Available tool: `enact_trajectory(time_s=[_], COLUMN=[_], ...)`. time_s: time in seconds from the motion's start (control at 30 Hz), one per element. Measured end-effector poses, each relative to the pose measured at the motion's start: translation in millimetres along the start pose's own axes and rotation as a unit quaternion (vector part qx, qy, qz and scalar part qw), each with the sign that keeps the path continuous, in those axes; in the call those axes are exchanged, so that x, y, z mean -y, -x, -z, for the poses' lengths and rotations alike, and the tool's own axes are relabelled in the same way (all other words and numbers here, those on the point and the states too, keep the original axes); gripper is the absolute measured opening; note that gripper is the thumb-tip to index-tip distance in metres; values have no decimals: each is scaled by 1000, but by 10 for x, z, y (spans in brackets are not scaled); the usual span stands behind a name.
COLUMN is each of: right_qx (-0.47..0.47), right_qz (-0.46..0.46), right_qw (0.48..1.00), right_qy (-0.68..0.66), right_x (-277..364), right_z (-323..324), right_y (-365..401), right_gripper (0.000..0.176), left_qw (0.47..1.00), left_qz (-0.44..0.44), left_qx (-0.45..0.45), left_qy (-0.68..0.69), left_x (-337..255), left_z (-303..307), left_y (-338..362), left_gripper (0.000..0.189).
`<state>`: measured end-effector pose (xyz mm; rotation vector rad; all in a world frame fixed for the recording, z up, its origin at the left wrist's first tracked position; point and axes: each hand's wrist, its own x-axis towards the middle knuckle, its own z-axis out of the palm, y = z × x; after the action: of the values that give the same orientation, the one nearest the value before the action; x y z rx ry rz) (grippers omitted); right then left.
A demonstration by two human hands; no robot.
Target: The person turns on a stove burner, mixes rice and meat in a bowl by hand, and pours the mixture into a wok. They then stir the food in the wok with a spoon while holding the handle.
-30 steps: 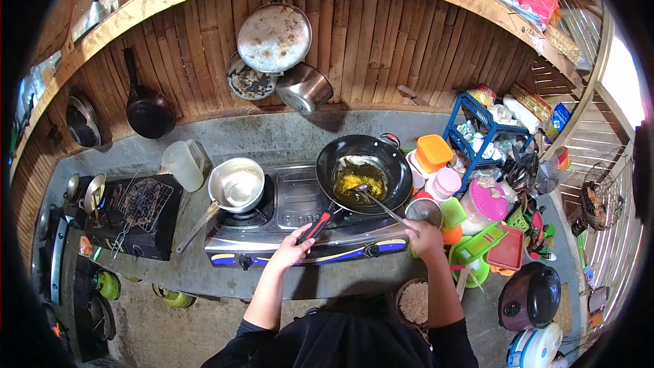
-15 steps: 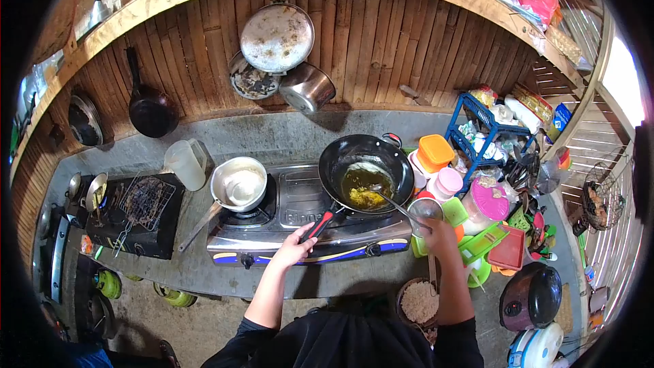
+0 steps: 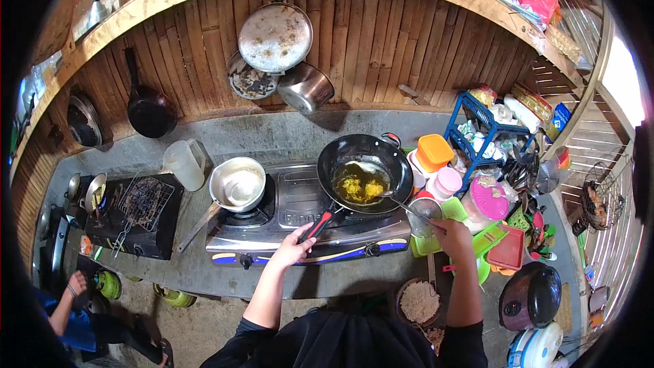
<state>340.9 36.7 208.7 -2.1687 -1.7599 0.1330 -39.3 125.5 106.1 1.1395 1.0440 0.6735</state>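
Note:
On the right burner of the gas stove (image 3: 300,194) sits a black wok (image 3: 334,157) with yellow oil. Yellow food pieces (image 3: 371,191) lie in the oil, some clumped and some spread to the left. My left hand (image 3: 293,245) is closed around the wok's red and black handle (image 3: 316,225). Held in my right hand (image 3: 452,233) is a long metal spatula (image 3: 413,211). Its head reaches the wok's right side beside the food, partly hidden. Just below that shaft rests a strainer (image 3: 424,221) with a long handle.
A white saucepan (image 3: 217,184) stands on the left burner, its handle pointing at the counter's front. Plastic containers (image 3: 436,153) crowd the wok's right side. A bowl of rice (image 3: 418,302) is near my right forearm. Another person (image 3: 68,313) is at the lower left.
The yellow food has spread leftward into more pieces. My right hand and the spatula have shifted slightly right. Another person has come into view at the lower left. My left hand stays on the handle.

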Motion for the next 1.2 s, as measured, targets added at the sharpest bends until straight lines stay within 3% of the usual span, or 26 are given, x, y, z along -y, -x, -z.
enact_trajectory(time_s=[0.4,0.6,0.67,0.93,1.1,1.2], right_qx=[-94,-79,-45,-48,-80,-55], right_qz=[45,70,20,27,42,2], right_qw=[992,992,997,998,996,998], right_qy=[-74,-72,-52,-39,-11,-15], right_x=[121,41,52,14,-70,-19], right_z=[-791,-580,-391,289,198,5], right_y=[-348,-209,-89,227,173,77], right_gripper=[26,28,26,23,21,22], left_qw=[1000,1000,1000,1000,1000,1000], left_qz=[1,-3,-5,-6,2,-1], left_qx=[-7,-8,-6,-3,7,2], left_qy=[-20,-18,-10,-8,25,23], left_x=[18,9,2,-7,10,30], left_z=[13,23,23,17,29,30], left_y=[-25,-18,-12,-2,-17,-22], left_gripper=[51,52,52,52,51,51])
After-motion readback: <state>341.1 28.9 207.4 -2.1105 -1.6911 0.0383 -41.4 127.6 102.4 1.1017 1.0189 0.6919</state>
